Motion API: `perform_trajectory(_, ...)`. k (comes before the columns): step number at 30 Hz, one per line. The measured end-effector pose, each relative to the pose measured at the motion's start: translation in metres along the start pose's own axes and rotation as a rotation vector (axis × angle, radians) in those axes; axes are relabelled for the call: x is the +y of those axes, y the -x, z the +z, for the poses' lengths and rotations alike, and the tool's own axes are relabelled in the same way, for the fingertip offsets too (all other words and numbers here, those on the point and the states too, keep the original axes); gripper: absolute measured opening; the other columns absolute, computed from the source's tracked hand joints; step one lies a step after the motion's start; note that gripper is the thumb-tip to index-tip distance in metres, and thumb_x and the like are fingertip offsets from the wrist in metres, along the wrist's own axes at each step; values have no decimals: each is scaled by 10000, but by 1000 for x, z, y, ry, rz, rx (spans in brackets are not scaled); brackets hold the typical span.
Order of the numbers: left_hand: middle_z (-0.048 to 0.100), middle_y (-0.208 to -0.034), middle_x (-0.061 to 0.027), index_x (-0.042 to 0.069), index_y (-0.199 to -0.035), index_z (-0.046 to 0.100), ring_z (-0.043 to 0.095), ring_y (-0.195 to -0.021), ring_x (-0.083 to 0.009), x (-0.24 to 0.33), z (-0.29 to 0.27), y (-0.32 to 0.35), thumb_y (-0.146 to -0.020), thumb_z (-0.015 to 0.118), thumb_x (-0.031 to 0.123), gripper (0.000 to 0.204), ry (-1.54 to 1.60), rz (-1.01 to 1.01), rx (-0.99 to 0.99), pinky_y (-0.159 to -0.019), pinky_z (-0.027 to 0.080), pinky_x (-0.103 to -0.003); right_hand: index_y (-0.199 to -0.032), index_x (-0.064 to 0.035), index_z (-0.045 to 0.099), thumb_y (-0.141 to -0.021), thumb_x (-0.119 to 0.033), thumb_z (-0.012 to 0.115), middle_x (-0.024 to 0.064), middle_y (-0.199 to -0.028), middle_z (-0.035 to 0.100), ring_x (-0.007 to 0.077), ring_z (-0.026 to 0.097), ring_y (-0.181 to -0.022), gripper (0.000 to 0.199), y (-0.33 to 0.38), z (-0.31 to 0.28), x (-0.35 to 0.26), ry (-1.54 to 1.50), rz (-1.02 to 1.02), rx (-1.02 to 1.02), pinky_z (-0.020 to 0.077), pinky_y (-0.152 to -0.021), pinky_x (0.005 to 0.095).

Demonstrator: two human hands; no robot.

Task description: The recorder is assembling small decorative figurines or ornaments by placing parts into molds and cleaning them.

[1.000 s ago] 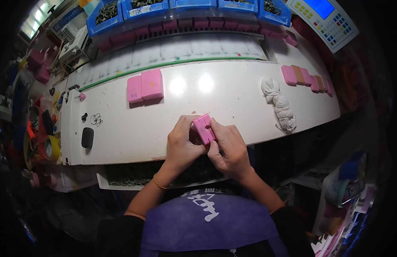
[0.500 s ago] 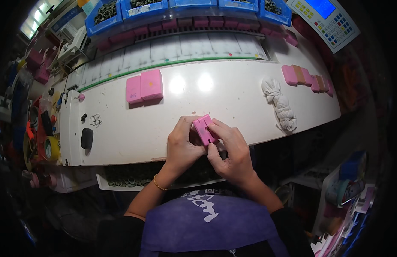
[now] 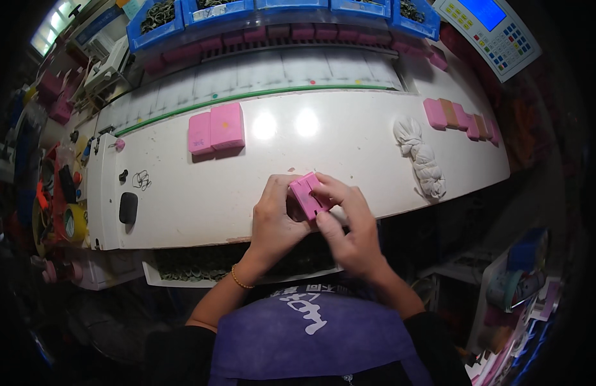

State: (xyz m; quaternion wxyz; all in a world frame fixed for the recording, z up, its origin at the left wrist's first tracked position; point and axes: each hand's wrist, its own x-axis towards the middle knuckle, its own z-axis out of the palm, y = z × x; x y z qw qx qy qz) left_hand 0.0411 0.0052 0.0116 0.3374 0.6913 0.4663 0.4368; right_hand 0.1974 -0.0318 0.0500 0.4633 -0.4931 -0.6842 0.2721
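A small pink block (image 3: 307,190) with slots and a dark hole in its upper face is held over the table's near edge. My left hand (image 3: 275,215) is wrapped round its left side and underside, closed on it. From the right, my right hand (image 3: 356,228) bends its fingers onto the same block. Its forefinger lies by the hole, and its thumb is at the lower right edge. Whether a small part is between those fingertips is hidden.
Two larger pink blocks (image 3: 217,128) stand left on the white table (image 3: 163,199). A twisted white cloth (image 3: 420,157) lies right, near a row of pink and brown blocks (image 3: 452,114). Behind runs a belt (image 3: 246,77) below blue bins (image 3: 285,4). A tray of rings (image 3: 182,264) sits under the table edge.
The coloured dots on the belt have shifted left. My right thumb and fingers have moved slightly on the pink block, while my left hand keeps its hold.
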Motion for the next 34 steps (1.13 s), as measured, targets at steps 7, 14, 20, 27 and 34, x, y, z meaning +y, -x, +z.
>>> perform_trajectory(7, 629, -1038, -103, 48, -1153, 605, 666, -912, -256, -3, -2, -2, -626, 909, 138, 615, -111, -1, -49, -795, 530, -337, -1077, 53, 697, -860, -376, 631, 244, -873, 722, 350, 726, -819, 485, -79, -19, -6, 143, 372, -405, 562, -780, 375)
perform_trajectory(14, 618, -996, -123, 15, -1111, 584, 661, -824, -276, 2, -1, -4, -693, 844, 128, 505, -6, -81, -98, -724, 539, -365, -1015, 74, 657, -876, -243, 535, 175, -692, 696, 255, 694, -630, 366, -124, -20, -15, 226, 454, -850, 556, -654, 355)
perform_trajectory(20, 618, -983, -117, 28, -1064, 597, 665, -836, -274, 12, -1, -9, -696, 892, 221, 509, -51, -29, -63, -734, 540, -367, -1190, 40, 609, -930, -265, 547, 190, -750, 705, 290, 700, -692, 406, -119, -27, -16, 229, 426, -858, 552, -701, 376)
perform_trajectory(27, 622, -1044, -146, 30, -1103, 582, 658, -915, -333, 0, -3, -3, -685, 895, 280, 579, -68, 19, -68, -778, 540, -403, -1450, -4, 443, -849, -306, 774, 213, -1129, 619, 374, 597, -1037, 749, -45, -38, 6, 130, 71, -561, 474, -923, 421)
perform_trajectory(34, 631, -1078, -149, 31, -1125, 586, 665, -1060, -356, -1, -4, -3, -685, 903, 293, 602, -50, -43, -102, -831, 548, -402, -1576, -25, 221, -939, -402, 661, 186, -1067, 544, 340, 575, -953, 861, -14, -13, 37, 170, -107, -440, 485, -821, 422)
